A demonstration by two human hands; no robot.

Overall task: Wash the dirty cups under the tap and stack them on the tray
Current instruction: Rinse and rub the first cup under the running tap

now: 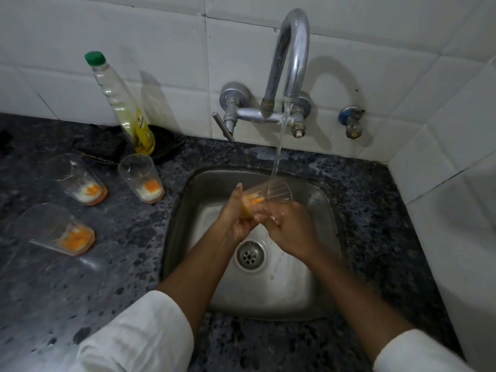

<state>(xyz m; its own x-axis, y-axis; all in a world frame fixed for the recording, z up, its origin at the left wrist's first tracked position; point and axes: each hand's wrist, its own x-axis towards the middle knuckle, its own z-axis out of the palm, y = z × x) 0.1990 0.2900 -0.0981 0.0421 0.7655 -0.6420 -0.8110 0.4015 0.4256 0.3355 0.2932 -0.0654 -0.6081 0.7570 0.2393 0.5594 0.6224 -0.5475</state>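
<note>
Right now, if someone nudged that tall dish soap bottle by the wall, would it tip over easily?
Probably yes. The dish soap bottle is tall and narrow and already leans, so a push near its green cap could topple it. It looks only partly full, so likely light. On the wet-looking counter it may also slide.

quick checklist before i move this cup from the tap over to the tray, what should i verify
1. Hold on the cup: ok. The left hand and right hand both hold it over the sink.
2. Water reaching the cup: ok. The stream from the tap falls into its open mouth.
3. Cup clean: not ok. Orange residue shows at its base.
4. Tray located: cannot tell. No tray is plainly visible in this view.
5. Cups left to wash: not ok. Three dirty cups wait on the counter, each with orange and white residue.
6. Soap at hand: ok. The dish soap bottle stands behind them.
</note>
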